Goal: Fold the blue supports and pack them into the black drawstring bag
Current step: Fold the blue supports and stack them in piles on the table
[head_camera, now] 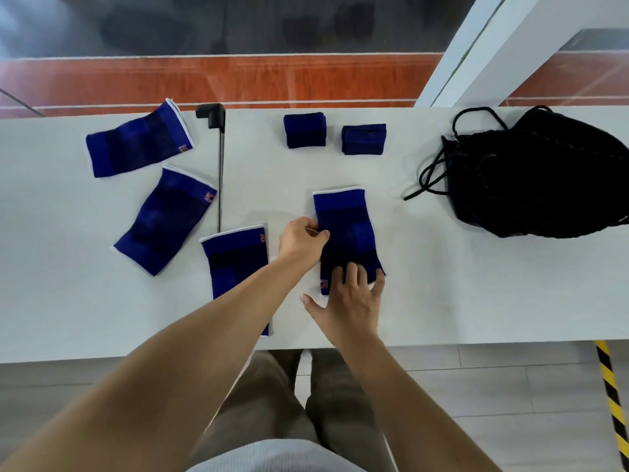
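Note:
A blue support (345, 226) lies flat in the middle of the white table (476, 284). My left hand (301, 241) pinches its left edge. My right hand (350, 298) lies spread on its near end, fingers pressing down. Three more unfolded blue supports lie to the left: one at the back (138, 141), one below it (166, 221), and one (236, 260) partly under my left forearm. Two folded supports (304, 130) (363, 139) sit at the back centre. The black drawstring bag (544, 175) lies at the right, its cords (429, 175) trailing left.
A black clamp with a thin rod (218, 137) stands on the table between the unfolded and folded supports. The table's front edge runs just below my hands. A yellow-and-black striped post (612, 403) stands on the floor at the right.

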### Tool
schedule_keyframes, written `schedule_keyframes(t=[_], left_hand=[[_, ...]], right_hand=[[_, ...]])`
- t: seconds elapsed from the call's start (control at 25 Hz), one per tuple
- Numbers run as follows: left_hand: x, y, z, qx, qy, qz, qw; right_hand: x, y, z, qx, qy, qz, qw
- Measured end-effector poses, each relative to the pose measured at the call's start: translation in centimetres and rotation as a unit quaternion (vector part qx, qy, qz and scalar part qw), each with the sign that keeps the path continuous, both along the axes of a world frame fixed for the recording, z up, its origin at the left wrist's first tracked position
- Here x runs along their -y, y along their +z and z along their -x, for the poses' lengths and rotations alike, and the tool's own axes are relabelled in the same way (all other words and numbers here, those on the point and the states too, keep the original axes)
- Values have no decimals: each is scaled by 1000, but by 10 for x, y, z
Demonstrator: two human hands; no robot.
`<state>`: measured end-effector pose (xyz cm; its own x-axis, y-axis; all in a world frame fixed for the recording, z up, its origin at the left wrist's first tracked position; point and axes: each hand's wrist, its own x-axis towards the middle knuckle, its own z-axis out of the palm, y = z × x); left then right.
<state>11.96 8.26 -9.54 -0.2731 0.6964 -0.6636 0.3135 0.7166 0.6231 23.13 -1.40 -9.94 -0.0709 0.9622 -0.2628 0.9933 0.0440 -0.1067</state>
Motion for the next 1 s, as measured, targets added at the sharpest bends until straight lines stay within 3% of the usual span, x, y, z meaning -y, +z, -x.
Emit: schedule_keyframes(t=[0.16,0.28,0.4,0.48,0.56,0.64,0.76,0.88,1.0], left_hand=[[8,16,8,52,30,-8,998],[10,32,18,25,57,-58,996],[-2,52,22,-41,39,-172,984],[-9,60,20,-61,-29,-237,969],[-8,51,18,-88,-154,-252,951],[7,28,21,-171,-320,-190,912],[38,0,29,-264,-464,-108,838],[49,-7,30,-269,-462,-109,838],[56,0,33,-276,-407,-156,857]], right_hand=[[-4,-3,14,-15,-31,2,999],[-4,6,2,-162,-44,-46,985],[-15,31,-8,-403,-181,8,897],[-25,39,-11,-473,-271,24,838],[-34,35,-19,-484,-329,44,810],[-34,26,-30,-428,-330,50,840],[-22,6,-45,-268,-176,-27,947],[-9,-9,-44,-192,3,0,981],[-4,-17,-45,-139,15,-1,990]])
